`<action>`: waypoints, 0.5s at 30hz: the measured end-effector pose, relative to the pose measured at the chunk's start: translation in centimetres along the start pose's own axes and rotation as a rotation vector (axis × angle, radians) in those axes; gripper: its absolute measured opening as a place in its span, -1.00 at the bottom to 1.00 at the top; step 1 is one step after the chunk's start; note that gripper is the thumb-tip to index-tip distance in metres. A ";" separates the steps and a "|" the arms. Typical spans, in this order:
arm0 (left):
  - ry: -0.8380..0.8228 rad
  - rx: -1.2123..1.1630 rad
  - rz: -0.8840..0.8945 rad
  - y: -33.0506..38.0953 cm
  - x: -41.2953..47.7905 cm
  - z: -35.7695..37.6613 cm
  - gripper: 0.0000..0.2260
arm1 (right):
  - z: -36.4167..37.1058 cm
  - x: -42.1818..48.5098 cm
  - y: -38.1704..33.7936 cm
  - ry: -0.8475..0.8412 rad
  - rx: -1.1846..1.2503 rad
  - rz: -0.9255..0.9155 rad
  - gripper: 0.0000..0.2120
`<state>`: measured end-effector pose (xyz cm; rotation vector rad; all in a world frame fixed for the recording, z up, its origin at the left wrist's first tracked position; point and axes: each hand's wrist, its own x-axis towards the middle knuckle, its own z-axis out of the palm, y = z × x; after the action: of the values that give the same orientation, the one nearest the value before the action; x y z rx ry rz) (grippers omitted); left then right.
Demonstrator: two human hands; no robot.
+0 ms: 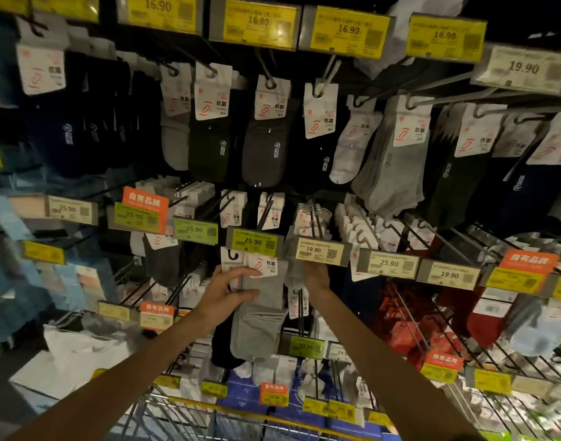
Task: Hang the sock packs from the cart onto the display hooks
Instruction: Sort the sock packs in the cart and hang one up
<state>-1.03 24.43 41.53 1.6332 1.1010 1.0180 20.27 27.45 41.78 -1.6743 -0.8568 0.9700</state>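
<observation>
At the far left, dark sock packs (91, 122) hang in a dim row under a yellow price tag. Lower down, a white bag (81, 354) lies beside the wire cart (190, 418), whose rim crosses the bottom of the view.

Moving toward the middle, the left hand (223, 296) reaches up from the lower left. Its grip is clenched on a grey sock pack (263, 310), thumb laid across the front and fingers spread over the white header card (262, 265). That pack hangs upright just under the yellow 25.90 price tag (255, 241), its black hanger loop close to the tag; whether the loop sits on a hook cannot be told.

Just to the right, the right hand (315, 276) is raised beneath the 19.90 price tag (320, 251). Its fingers are hidden behind the tag and the grey fabric, so I cannot tell whether that grip is clenched or released.

Above, black, white and grey packs hang on display hooks (326, 74) below the 16.90 tags. Far right, red packs (409, 316) hang near an orange sign (529, 261).
</observation>
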 end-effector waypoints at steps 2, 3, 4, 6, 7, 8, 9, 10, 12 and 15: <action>-0.066 -0.041 -0.045 0.1 -0.1 -0.1 -0.47 | 0.4 -1.8 0.9 -0.012 0.097 -0.013 -0.73; -0.094 -0.071 -0.064 0.1 -0.1 -0.1 -0.38 | 0.7 -3.2 1.8 -0.027 0.157 -0.007 -0.80; -0.106 -0.114 -0.083 0.1 -0.1 0.1 -0.31 | 0.7 -4.3 2.8 -0.053 0.220 -0.014 -0.84; -0.114 -0.227 -0.102 0.5 -0.3 0.7 -0.25 | 0.6 -6.1 4.0 -0.150 0.278 -0.026 -0.78; -0.121 -0.262 -0.103 0.6 -0.4 1.2 -0.24 | 0.4 -6.8 4.2 -0.171 0.288 -0.026 -0.75; -0.129 -0.278 -0.105 0.6 -0.5 1.5 -0.25 | 0.1 -7.1 4.5 -0.188 0.295 -0.037 -0.74; -0.131 -0.285 -0.096 0.4 -0.5 1.8 -0.26 | -0.3 -7.3 4.7 -0.196 0.291 -0.051 -0.74; -0.124 -0.288 -0.095 0.4 -0.6 2.1 -0.27 | -0.6 -7.5 4.8 -0.219 0.300 -0.061 -0.73; -0.125 -0.286 -0.100 0.7 -0.8 2.8 -0.33 | -1.3 -8.1 4.8 -0.272 0.325 -0.050 -0.69; -0.138 -0.261 -0.125 1.2 -1.2 3.7 -0.48 | -1.9 -8.0 4.9 -0.274 0.345 -0.011 -0.57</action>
<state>2.43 22.23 41.49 1.3861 0.9237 0.9117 18.93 18.33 39.08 -1.2606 -0.8195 1.2806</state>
